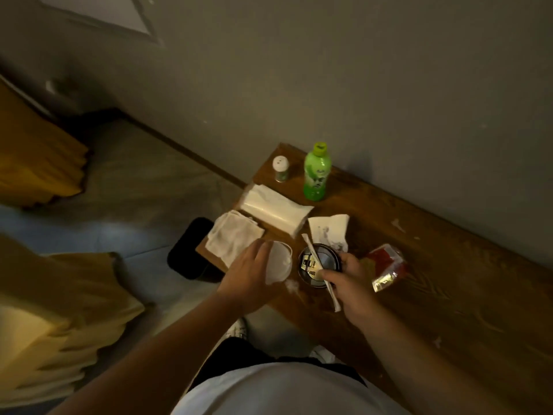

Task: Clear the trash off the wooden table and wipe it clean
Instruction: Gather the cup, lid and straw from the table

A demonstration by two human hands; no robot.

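1. Wooden desk [434,289] runs along the wall; nearest us, our left hand [251,274] curls its fingers [263,250] around a crumpled white cup [279,262] at the desk's near edge.
2. Our right hand [350,283] grips a dark can [317,265] and pins a white wrapped straw [323,277] across its top; the can's label is too blurred to read.
3. Just right lies a red wrapper [387,266], its print unreadable.
4. Beyond the can we see a stained napkin [330,233], a white cloth [233,238] and a tissue pack [275,209].
5. Farthest stand a green bottle [316,172], writing illegible, and a small shaker [280,168].
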